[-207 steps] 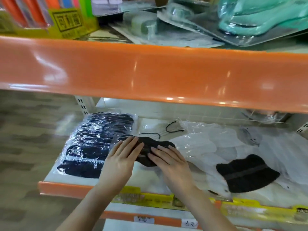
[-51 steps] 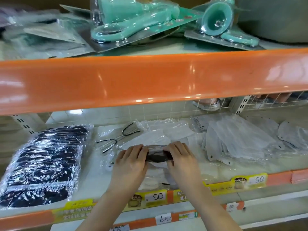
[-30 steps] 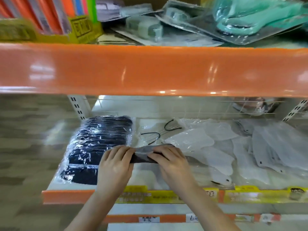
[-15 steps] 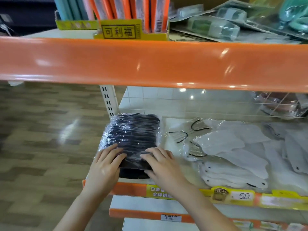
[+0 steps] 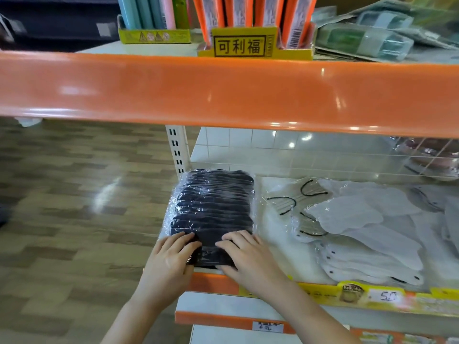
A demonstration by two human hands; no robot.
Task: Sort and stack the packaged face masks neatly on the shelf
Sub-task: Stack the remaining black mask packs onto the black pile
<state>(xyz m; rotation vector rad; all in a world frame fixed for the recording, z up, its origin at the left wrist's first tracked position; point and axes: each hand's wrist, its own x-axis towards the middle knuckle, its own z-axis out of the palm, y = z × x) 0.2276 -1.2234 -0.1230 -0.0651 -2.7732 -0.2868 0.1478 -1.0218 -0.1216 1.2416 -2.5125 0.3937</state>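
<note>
A row of black face masks in clear plastic wrap (image 5: 213, 204) lies at the left end of the white shelf (image 5: 275, 247). A black packaged mask (image 5: 211, 252) rests at the front of that row. My left hand (image 5: 171, 261) presses on its left side and my right hand (image 5: 246, 256) on its right side, fingers flat and spread. White packaged masks (image 5: 367, 234) lie loosely scattered to the right, some with black ear loops (image 5: 308, 192).
The orange upper shelf edge (image 5: 223, 93) hangs above my hands. On it stand a yellow display box (image 5: 248, 45) and packaged goods (image 5: 372, 38). Price labels (image 5: 385, 296) line the front rail. A wire divider (image 5: 323, 157) backs the shelf. Wood-pattern floor (image 5: 74, 207) lies to the left.
Both hands carried the black packaged mask left from the middle of the shelf onto the front of the black row. They now press it flat there.
</note>
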